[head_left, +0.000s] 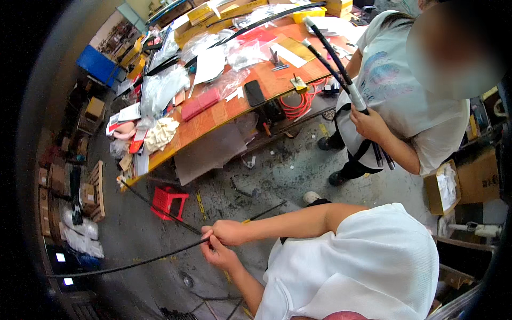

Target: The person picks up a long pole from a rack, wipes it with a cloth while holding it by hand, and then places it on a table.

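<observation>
Both hands [223, 258], fingers bent close together, pinch a thin, gently curving black strip [133, 264] above scuffed grey floor [285, 173].

Thin black rods [158, 258] — long, slender, splayed leftward

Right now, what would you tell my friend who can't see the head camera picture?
The person's left hand and right hand hold long, thin black material above a grey floor. A cluttered orange-brown table stands beyond; at upper right, another person holds black-and-white rods.
</observation>
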`<state>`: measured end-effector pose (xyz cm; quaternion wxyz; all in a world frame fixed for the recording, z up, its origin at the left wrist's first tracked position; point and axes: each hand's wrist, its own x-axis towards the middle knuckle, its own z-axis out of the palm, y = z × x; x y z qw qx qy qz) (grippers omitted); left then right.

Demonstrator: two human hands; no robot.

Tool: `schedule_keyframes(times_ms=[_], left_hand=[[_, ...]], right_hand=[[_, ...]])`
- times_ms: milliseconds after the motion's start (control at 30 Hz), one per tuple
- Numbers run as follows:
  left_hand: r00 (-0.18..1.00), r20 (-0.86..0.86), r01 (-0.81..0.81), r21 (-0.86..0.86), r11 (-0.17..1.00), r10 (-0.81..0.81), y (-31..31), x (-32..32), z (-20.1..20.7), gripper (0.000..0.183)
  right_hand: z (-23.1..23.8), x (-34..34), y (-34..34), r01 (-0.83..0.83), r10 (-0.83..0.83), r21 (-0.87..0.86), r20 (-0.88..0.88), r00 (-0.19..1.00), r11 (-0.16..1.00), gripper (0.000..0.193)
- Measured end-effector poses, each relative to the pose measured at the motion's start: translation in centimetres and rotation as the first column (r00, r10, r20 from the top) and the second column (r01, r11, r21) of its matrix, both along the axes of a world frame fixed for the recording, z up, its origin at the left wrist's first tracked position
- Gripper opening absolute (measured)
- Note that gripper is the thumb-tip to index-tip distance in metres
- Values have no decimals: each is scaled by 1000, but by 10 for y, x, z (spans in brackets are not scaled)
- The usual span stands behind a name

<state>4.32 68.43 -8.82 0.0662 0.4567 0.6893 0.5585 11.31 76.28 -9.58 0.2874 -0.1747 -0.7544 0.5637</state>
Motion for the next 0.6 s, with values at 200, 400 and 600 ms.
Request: schedule_keyframes(times_ms=[200,400,600], left_hand=[[998,62,-5,52,999,1,-8,-5,-12,17],[999,39,2,128,992,-7,2,6,1,8],[983,104,-160,69,985,152,-26,19,6,15]], right_hand=[[-3,-3,-4,-46,50,62,-80,996,997,23],[-18,-1,6,-34,55,144,-148,987,989,13],[-44,-7,-6,-255,226,-158,-182,957,954,16]])
